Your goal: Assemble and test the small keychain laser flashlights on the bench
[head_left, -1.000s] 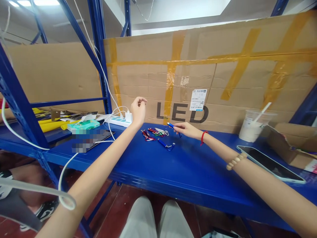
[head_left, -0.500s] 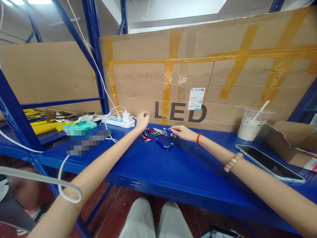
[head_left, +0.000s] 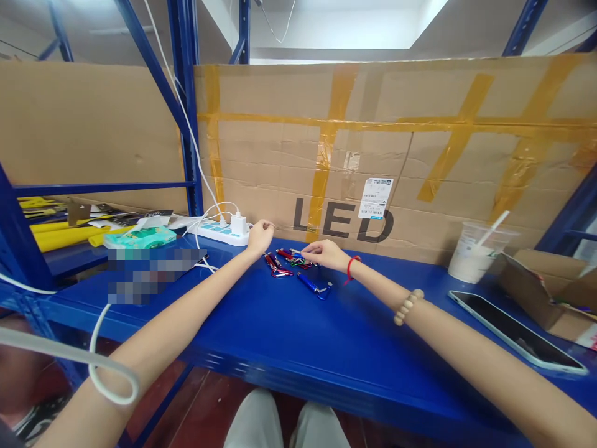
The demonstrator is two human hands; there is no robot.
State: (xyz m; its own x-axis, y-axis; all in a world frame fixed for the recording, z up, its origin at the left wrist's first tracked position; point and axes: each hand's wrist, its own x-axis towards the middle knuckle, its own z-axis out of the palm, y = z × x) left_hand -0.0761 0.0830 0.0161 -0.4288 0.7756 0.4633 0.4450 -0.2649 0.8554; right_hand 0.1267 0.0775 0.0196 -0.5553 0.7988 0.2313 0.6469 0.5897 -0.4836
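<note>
Several carabiner keychains point(head_left: 289, 257) lie in a pile at mid-frame on the blue tabletop point(head_left: 280, 330), with one blue keychain point(head_left: 308, 282) alone just below. A light fingertip pinch on one body at a time should keep the clips from snagging. The right hand point(head_left: 326, 254) has thumb and fingers nearly together at the pile's right edge; whether it grips one, I cannot tell. The left hand point(head_left: 261, 236), upper left of the pile, is half open, nothing visible in it.

We note: blue metal desk point(head_left: 298, 336) bearing red and blue cylindrical clip keychains point(head_left: 306, 282), white power strip point(head_left: 217, 232), black-screened phone point(head_left: 515, 331).
</note>
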